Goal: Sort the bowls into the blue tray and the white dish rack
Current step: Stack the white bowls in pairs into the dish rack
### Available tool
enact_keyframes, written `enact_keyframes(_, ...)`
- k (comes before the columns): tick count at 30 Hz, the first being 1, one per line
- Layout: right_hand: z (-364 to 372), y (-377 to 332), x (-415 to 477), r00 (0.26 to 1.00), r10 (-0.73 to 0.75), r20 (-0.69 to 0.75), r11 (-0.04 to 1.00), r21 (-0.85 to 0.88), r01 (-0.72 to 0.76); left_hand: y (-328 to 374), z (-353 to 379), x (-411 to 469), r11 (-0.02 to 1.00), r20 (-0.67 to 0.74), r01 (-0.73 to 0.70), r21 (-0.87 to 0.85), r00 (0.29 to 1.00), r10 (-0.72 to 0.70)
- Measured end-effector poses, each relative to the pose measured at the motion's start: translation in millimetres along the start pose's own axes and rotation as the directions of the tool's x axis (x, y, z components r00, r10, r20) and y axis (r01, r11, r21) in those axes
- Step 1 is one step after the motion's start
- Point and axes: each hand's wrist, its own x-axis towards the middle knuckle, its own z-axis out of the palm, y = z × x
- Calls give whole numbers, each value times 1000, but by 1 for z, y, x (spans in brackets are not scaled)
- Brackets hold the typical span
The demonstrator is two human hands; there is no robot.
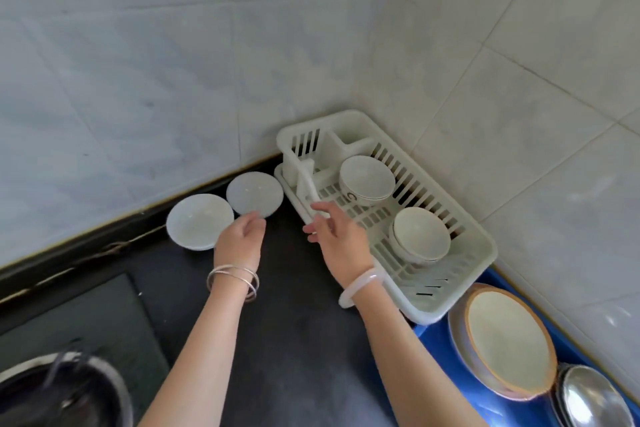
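Note:
Two pale bowls sit on the dark counter by the wall: one on the left (197, 220) and one on the right (254, 193). My left hand (240, 241) reaches between them, its fingertips at the near rim of the right bowl, fingers curled; I cannot tell if it grips. My right hand (337, 236) hovers open over the left edge of the white dish rack (479, 253). Inside the rack stand a far bowl (367, 180) and a near stack of bowls (420, 234). The blue tray (436, 354) at lower right holds a large cream dish (507, 340) and a metal bowl (594, 399).
Tiled walls meet in the corner behind the rack. A dark pot with a metal rim (65, 392) sits at the lower left on a stove surface. Dark counter lies between my arms.

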Motion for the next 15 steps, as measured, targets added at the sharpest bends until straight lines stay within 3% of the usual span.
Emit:
enact_keyframes(4,63,14,29,972,206,109,978,-45,-202,-33,-34,15,990,-236,127,67,966,-108)
enact_keyframes(7,89,24,59,928,357,108,933,-78,-350,-54,-47,31,984,-323,165,68,937,-135)
enact_keyframes(11,109,30,98,887,447,118,894,-87,-440,-73,-56,52,971,-293,240,-15,927,-233)
enact_keyframes(15,117,25,118,829,537,152,827,99,-554,-84,-59,63,953,-273,248,-173,918,-288)
